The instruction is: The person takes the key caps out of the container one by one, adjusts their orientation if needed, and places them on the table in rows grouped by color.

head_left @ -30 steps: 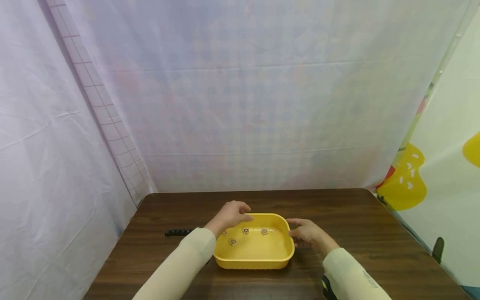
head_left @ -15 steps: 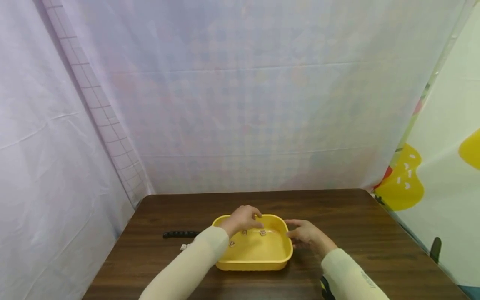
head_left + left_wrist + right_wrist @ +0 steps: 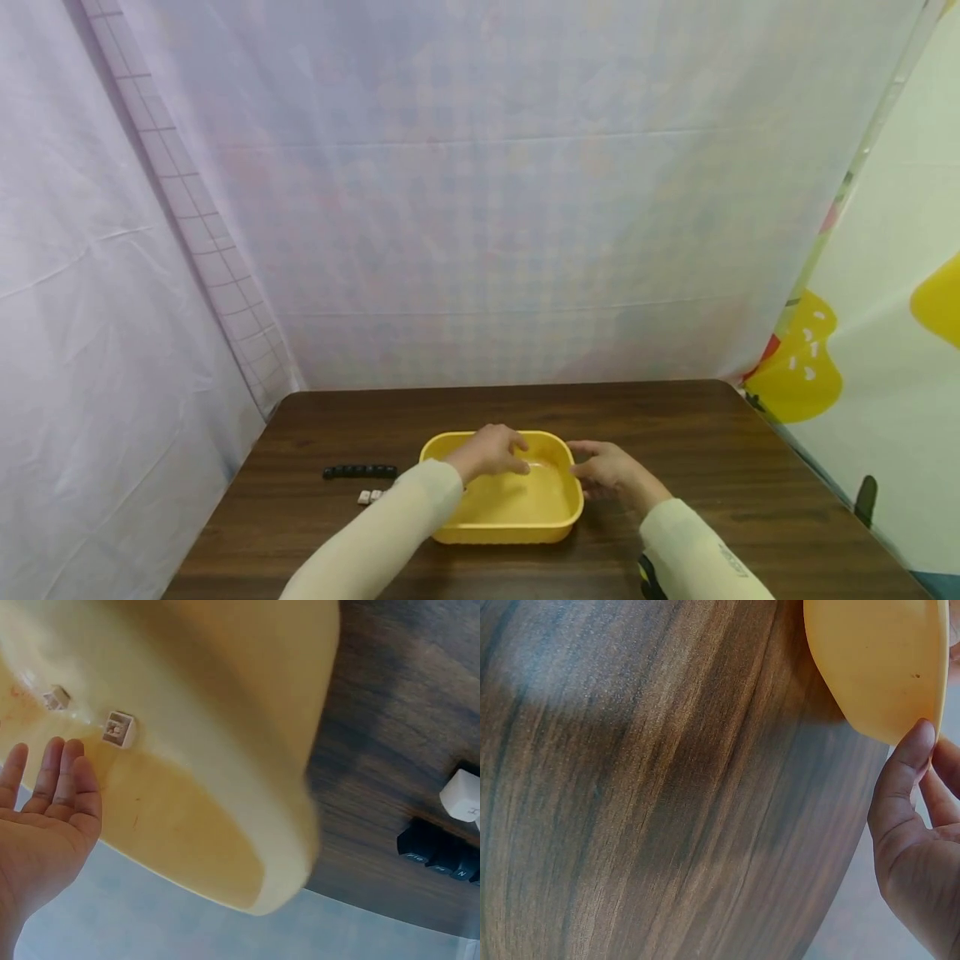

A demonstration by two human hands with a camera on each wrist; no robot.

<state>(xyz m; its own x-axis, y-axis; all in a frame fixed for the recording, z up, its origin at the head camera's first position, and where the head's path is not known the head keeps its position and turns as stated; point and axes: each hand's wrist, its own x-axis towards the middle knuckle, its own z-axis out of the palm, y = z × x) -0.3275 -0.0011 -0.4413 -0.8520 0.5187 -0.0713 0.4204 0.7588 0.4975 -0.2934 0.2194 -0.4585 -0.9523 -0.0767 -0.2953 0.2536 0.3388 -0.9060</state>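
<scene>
A yellow tray (image 3: 506, 533) stands on the table. My left hand (image 3: 489, 450) is over its inside, fingers loosely bent and holding nothing. In the left wrist view, one upturned keycap (image 3: 118, 729) lies on the tray floor just beyond the fingertips, and a second keycap (image 3: 56, 697) sits farther off. From the head these keycaps are mostly hidden behind my left hand and sleeve. At the tray's right end my right hand (image 3: 611, 471) grips the rim, its thumb (image 3: 917, 746) pressed on the edge and the fingers behind.
Left of the tray lies a row of black keycaps (image 3: 360, 472) on the dark wooden table (image 3: 675, 417). Nearer, white keycaps (image 3: 365, 497) stand partly hidden by my left sleeve. Pale curtains (image 3: 480, 250) hang behind the table.
My left hand has moved right and slightly nearer, over the tray's middle, uncovering the white keycaps and covering those in the tray. My right hand stays at the rim.
</scene>
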